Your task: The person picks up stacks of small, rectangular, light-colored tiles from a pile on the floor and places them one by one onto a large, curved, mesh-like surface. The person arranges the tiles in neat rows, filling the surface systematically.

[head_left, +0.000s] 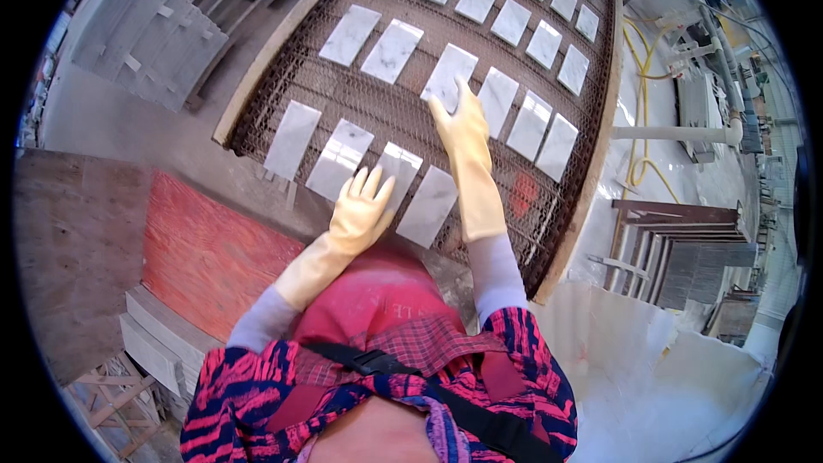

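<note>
Pale rubber gloves cover both my hands. My left hand is open, its fingers stretched out over the near end of a white marble tile in the closest row. Farther out, my right hand reaches to the near edge of another grey-veined tile. Its thumb and forefinger are apart at that edge; the other fingers are partly hidden. Both tiles lie on a brown wire-mesh conveyor among several similar tiles in rows. A tile lies between my forearms, and another tile is just beyond my left fingertips.
Stacks of grey slabs stand left of the conveyor's wooden side rail. A red board is at near left. On the right are a yellow hose, a white pipe and a metal rack.
</note>
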Tool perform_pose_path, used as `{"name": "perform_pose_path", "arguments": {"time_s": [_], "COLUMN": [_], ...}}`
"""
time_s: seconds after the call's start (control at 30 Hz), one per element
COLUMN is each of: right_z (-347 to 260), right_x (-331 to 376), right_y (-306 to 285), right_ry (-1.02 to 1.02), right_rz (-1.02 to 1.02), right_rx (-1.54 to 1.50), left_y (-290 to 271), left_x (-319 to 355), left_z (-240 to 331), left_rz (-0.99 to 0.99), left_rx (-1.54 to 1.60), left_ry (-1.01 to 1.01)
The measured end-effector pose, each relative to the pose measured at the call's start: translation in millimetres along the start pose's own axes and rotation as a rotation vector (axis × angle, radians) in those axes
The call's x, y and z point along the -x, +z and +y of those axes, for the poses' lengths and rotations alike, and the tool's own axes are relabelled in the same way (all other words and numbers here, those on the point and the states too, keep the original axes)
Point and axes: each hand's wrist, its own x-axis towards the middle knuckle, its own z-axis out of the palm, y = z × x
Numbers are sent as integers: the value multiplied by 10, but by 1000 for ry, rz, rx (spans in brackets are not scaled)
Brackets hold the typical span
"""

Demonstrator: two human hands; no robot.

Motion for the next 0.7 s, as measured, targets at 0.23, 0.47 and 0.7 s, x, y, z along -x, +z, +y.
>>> {"name": "perform_pose_path", "arguments": {"time_s": [0.23, 0.47, 0.7], "right_z": [-190, -262, -378], "right_x": [-783, -959, -1018], "right_y": [669, 723, 750], "right_ry": [224, 208, 194], "right_rz": [52, 52, -13], "right_rx": [245, 239, 250], "left_y": [-477, -179, -50], "left_x": [870, 2600, 2736], "left_z": [-181, -256, -255], "left_rz": [-37, 28, -22], "left_rx": [23, 76, 216], "left_ry": [-404, -1037, -1061]}}
